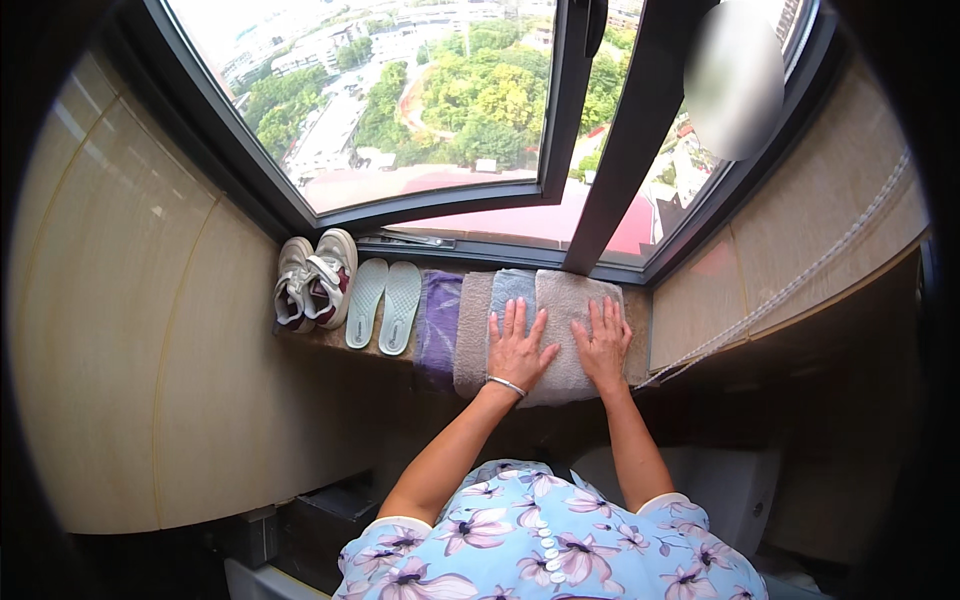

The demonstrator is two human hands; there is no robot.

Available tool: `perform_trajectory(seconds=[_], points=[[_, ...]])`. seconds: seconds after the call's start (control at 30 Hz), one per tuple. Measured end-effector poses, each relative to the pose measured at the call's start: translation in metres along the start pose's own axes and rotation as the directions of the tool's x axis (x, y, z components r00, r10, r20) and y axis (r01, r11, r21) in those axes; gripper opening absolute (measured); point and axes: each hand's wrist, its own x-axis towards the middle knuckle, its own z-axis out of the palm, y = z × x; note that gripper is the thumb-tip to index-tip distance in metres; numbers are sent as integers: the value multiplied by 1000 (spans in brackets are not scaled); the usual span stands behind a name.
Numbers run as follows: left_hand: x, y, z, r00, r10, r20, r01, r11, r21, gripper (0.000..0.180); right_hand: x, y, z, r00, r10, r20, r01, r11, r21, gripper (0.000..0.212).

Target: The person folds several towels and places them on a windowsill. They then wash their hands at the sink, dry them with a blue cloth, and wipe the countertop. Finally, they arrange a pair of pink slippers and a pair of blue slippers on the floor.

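Note:
Both my hands lie flat on folded cloths along a window sill. My left hand point(518, 347), fingers spread, rests across a blue towel point(513, 283) and the left edge of a beige towel point(562, 320). On the beige towel's right part lies my right hand point(604, 340), its fingers stretched out too. A brown towel point(473, 340) and a purple patterned cloth point(437, 320) are laid side by side to the left of the blue one. The towels overlap in a row, and their front edges hang over the sill's edge. Neither hand grips anything.
Left of the cloths lie two pale insoles point(384, 305) and a pair of white sneakers point(318, 280). Behind the sill is a window point(545, 190) with its sash tilted open. A beaded cord point(770, 305) runs down the tiled right wall. Below the sill it is dark.

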Motion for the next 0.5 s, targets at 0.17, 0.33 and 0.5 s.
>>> perform_trajectory(seconds=[0.17, 0.33, 0.5], points=[[-35, 15, -10, 998, -66, 1, 65, 994, -90, 73, -5, -12, -4, 999, -21, 32, 22, 999, -42, 66], [-67, 13, -10, 996, -68, 56, 74, 992, -102, 75, -21, -78, -16, 973, -222, 69, 212, 969, 130, 55], [-64, 0, -24, 997, -74, 2, 73, 986, -153, 74, -24, -86, -4, 958, -276, 82, 253, 943, 218, 47]])
